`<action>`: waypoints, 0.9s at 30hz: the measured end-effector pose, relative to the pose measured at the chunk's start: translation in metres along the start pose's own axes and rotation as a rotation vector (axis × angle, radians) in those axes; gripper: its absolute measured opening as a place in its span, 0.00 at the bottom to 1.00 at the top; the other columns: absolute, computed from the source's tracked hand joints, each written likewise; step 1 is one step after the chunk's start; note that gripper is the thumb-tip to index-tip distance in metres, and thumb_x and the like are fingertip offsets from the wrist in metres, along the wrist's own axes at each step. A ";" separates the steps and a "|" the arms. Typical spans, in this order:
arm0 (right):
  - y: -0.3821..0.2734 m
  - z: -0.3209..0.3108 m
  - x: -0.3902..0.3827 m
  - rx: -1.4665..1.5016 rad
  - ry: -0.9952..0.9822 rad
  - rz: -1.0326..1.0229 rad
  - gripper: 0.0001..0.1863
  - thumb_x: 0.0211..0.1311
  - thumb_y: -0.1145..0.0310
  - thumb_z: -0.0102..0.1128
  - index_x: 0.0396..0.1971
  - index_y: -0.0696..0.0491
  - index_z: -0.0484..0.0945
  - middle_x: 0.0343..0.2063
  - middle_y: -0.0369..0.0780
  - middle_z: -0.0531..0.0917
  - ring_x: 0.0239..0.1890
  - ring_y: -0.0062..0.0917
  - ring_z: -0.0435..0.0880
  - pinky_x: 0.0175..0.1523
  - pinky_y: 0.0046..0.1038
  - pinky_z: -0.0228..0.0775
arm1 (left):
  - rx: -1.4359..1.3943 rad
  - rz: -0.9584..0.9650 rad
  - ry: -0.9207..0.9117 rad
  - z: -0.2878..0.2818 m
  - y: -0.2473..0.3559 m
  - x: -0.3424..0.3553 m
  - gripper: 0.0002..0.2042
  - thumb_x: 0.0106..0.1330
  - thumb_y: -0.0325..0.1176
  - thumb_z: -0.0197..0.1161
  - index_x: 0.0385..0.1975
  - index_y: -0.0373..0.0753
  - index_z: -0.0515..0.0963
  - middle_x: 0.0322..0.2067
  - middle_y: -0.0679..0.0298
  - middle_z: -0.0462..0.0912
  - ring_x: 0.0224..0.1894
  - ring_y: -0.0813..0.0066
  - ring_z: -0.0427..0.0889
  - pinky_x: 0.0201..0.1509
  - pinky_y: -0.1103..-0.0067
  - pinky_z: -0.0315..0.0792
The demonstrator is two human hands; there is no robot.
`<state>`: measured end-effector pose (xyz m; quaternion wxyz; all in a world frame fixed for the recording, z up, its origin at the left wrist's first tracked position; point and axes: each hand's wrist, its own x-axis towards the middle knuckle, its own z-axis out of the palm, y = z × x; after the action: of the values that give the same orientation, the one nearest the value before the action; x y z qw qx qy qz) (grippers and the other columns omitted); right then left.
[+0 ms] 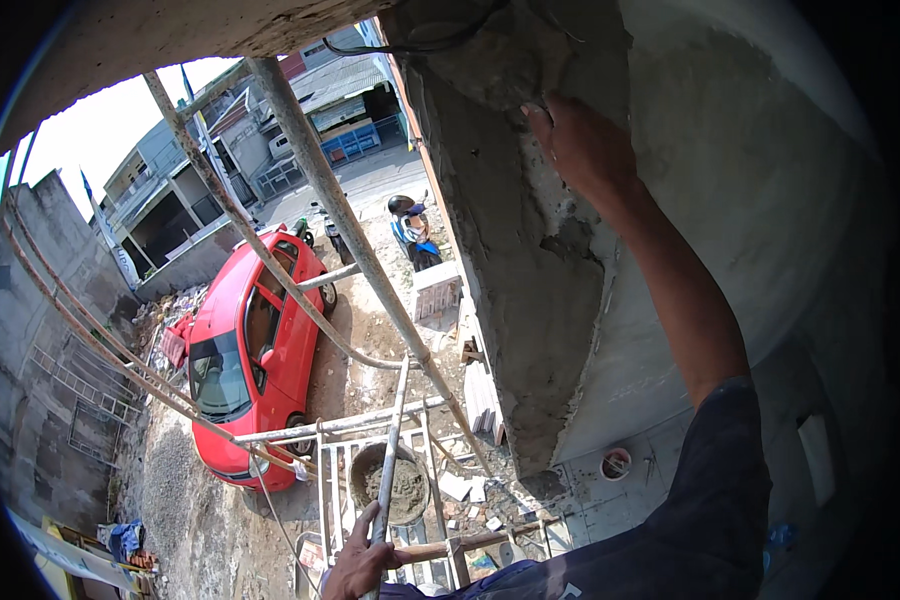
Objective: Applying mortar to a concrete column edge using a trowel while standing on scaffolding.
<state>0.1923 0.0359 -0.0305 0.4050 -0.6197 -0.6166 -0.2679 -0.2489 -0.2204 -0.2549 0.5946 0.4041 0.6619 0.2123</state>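
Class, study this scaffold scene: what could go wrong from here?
1. The left hand grips a metal pole above the ground while the right hand reaches up; if that grip slipped, balance could be lost.
2. The mortar bucket sits amid open scaffold bars, so a knock might tip it.
3. The grey mortar has ragged edges; bits could drop.

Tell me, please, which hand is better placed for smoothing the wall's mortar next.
Probably the right hand: it is raised close to the mortar, while the left hand grips a pole lower down.

Mortar (408, 492) in bucket (368, 464), right of car (284, 346)
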 end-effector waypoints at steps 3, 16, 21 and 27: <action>0.000 -0.002 0.004 -0.046 0.023 -0.037 0.20 0.73 0.51 0.47 0.37 0.56 0.75 0.29 0.49 0.83 0.33 0.46 0.85 0.36 0.46 0.77 | -0.007 0.012 0.000 -0.003 -0.008 0.006 0.42 0.54 0.20 0.55 0.72 0.32 0.46 0.33 0.49 0.84 0.38 0.60 0.88 0.45 0.73 0.81; 0.008 0.007 -0.021 -0.129 0.074 -0.255 0.16 0.70 0.54 0.54 0.35 0.53 0.76 0.27 0.46 0.82 0.29 0.42 0.86 0.31 0.41 0.79 | -0.035 0.043 -0.040 -0.005 -0.011 0.005 0.38 0.60 0.23 0.51 0.73 0.35 0.45 0.34 0.48 0.86 0.39 0.60 0.88 0.46 0.74 0.80; 0.012 0.016 -0.044 -0.154 0.041 -0.249 0.14 0.69 0.55 0.55 0.35 0.51 0.75 0.28 0.45 0.81 0.29 0.41 0.86 0.29 0.40 0.79 | -0.011 0.043 -0.045 -0.007 -0.013 0.006 0.37 0.62 0.22 0.49 0.73 0.36 0.44 0.34 0.46 0.85 0.39 0.59 0.88 0.47 0.73 0.81; 0.039 0.016 -0.052 -0.191 0.051 -0.273 0.14 0.69 0.55 0.57 0.37 0.52 0.76 0.32 0.43 0.82 0.29 0.39 0.85 0.30 0.38 0.80 | -0.012 0.088 -0.061 -0.009 -0.016 0.007 0.37 0.63 0.22 0.49 0.73 0.36 0.43 0.35 0.45 0.84 0.39 0.58 0.88 0.47 0.71 0.81</action>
<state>0.2233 0.0245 -0.0893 0.3196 -0.5588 -0.6562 -0.3937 -0.2620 -0.2225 -0.2690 0.6072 0.4354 0.6237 0.2297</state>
